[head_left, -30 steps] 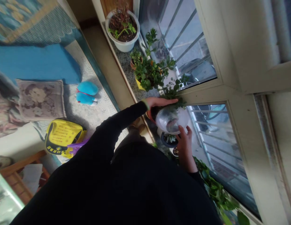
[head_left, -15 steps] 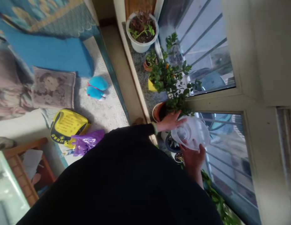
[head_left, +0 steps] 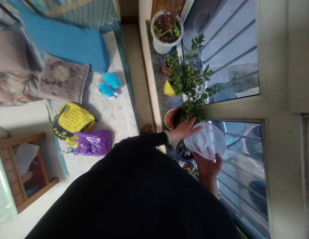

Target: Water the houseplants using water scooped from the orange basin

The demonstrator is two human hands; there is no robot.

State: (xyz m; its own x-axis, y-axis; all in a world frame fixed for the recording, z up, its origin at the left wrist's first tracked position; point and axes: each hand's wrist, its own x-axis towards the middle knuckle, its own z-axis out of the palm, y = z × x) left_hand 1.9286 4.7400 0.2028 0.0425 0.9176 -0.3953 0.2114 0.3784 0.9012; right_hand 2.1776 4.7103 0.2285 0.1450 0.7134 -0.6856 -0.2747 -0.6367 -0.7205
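The right grip (head_left: 207,163) clasps a clear bowl (head_left: 213,139); the left grip (head_left: 186,128), fingers spread, lies against it (how firmly, I cannot tell). The bowl tilts near a dark pot (head_left: 179,154) and an orange pot (head_left: 170,119) on the sill (head_left: 165,102).

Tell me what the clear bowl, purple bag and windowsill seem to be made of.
Clear bowl: probably smooth plastic; its wall looks translucent and slightly cloudy.
Purple bag: likely thin plastic film, glossy, with creases and bright highlights.
Windowsill: perhaps granite or similar stone, given its gray speckling; finish unclear.
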